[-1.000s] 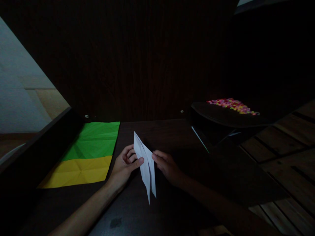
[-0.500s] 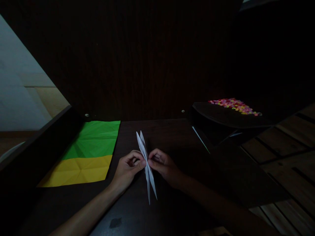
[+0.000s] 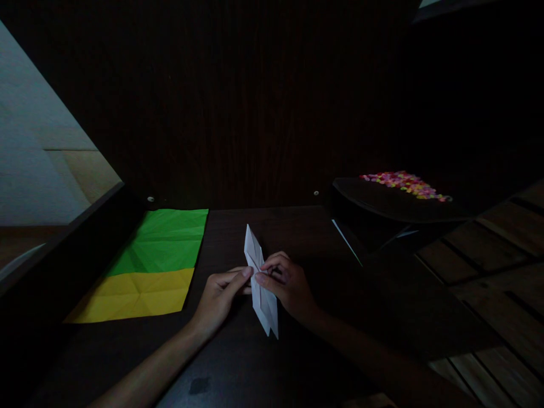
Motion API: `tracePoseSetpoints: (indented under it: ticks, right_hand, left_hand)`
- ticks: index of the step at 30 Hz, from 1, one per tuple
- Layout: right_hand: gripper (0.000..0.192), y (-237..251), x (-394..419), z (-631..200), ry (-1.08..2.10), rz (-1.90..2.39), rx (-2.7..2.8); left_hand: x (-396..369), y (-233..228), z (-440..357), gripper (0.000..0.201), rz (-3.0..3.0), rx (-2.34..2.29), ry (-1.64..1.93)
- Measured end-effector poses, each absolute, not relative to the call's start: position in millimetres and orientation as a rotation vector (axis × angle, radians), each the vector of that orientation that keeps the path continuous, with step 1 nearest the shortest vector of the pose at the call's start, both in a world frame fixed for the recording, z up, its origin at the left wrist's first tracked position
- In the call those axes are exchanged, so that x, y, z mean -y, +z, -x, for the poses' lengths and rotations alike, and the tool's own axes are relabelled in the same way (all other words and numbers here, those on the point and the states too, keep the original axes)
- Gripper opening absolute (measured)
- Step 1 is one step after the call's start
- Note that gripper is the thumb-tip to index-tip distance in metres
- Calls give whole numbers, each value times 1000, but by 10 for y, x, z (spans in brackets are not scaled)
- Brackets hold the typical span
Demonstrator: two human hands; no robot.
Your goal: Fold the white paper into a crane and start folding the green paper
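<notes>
A white folded paper [image 3: 264, 309] with pointed ends is held up over the dark table, its creased face turned partly toward me. My left hand [image 3: 223, 292] pinches its left edge near the middle, with the thumb in front and the fingers behind. On the other side, my right hand [image 3: 289, 286] has thumb and fingertips closed at the paper's centre folds. The exact grip of the right fingertips is hard to see in the dim light.
Left of my hands lie creased sheets, green paper [image 3: 165, 241] and yellow paper [image 3: 142, 294]. A dark curved-edged board [image 3: 365, 195] at the right carries many small colourful pieces [image 3: 403, 184]. Behind rises a dark wooden panel [image 3: 255, 113]; a raised edge [image 3: 76, 232] borders the left.
The white folded paper has turned from nearly edge-on to show its folded face. Both hands have shifted slightly with it, the left thumb now lying on the front.
</notes>
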State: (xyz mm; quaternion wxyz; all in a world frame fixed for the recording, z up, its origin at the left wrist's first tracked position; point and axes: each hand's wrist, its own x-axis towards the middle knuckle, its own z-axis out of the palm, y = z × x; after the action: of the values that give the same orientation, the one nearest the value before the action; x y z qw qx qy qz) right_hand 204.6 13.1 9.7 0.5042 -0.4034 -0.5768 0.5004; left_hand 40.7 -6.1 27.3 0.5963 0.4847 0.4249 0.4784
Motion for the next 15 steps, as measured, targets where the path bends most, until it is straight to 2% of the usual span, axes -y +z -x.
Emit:
tracePoseSetpoints:
  ticks: [7, 15]
  right_hand:
    - [8, 123, -86, -2030, 1163, 963, 1477]
    - [11, 106, -96, -2032, 1192, 932, 1437]
  left_hand:
    - [58, 280, -394, 30, -1058, -1079, 1089]
    - [45, 288, -369, 28, -1030, -1084, 1078]
